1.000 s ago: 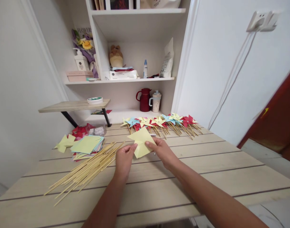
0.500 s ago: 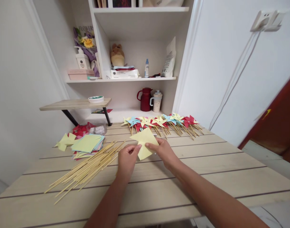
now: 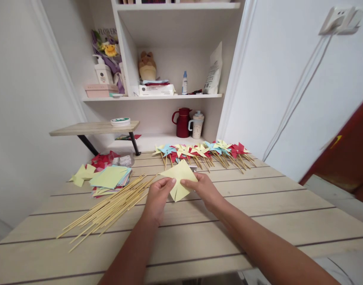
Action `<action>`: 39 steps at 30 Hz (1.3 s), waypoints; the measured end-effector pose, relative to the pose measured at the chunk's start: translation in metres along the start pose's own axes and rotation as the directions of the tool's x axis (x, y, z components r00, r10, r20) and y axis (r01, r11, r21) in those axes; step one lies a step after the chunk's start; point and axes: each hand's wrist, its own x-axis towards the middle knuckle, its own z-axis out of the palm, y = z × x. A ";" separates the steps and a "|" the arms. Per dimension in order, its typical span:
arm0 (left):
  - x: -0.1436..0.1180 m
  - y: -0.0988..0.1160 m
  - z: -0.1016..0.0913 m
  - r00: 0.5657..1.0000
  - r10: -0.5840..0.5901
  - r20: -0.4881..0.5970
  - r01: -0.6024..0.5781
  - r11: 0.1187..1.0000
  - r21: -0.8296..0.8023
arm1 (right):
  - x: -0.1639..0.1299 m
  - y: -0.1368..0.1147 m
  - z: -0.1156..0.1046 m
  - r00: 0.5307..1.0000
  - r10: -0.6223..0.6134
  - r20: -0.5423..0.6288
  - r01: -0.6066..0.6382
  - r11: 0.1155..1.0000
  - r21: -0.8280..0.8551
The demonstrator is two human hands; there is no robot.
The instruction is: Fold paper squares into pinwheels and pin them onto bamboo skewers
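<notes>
A square of pale yellow paper [image 3: 180, 178] with slits cut in from its corners is held above the table, between my two hands. My left hand [image 3: 158, 194] pinches its left side, thumb on top. On the right, my right hand [image 3: 203, 189] grips the other side, with the thumb lying on the paper and the fingers behind it. To the left lie a loose bundle of thin wooden sticks [image 3: 110, 208] and a stack of coloured paper squares [image 3: 108, 178]. Finished paper pinwheels on sticks [image 3: 199, 150] lie in a row behind the hands.
Folded yellow paper [image 3: 82, 175], red paper pieces [image 3: 102, 159] and a clear plastic box [image 3: 123, 160] sit at the back left, by a small raised shelf [image 3: 92, 127]. A red jug [image 3: 183, 122] and a cup [image 3: 197, 126] stand in the cabinet behind the slatted table [image 3: 229, 229].
The paper has turned slightly and its lower slit shows more plainly. My left hand has shifted a little, its thumb now near the paper's left edge. The camera view has tilted slightly.
</notes>
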 end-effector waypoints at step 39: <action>0.005 0.006 -0.012 0.954 -0.148 -0.261 0.062 0.948 -0.311 | -0.011 0.020 0.013 0.670 -0.633 0.389 0.591 0.136 -0.795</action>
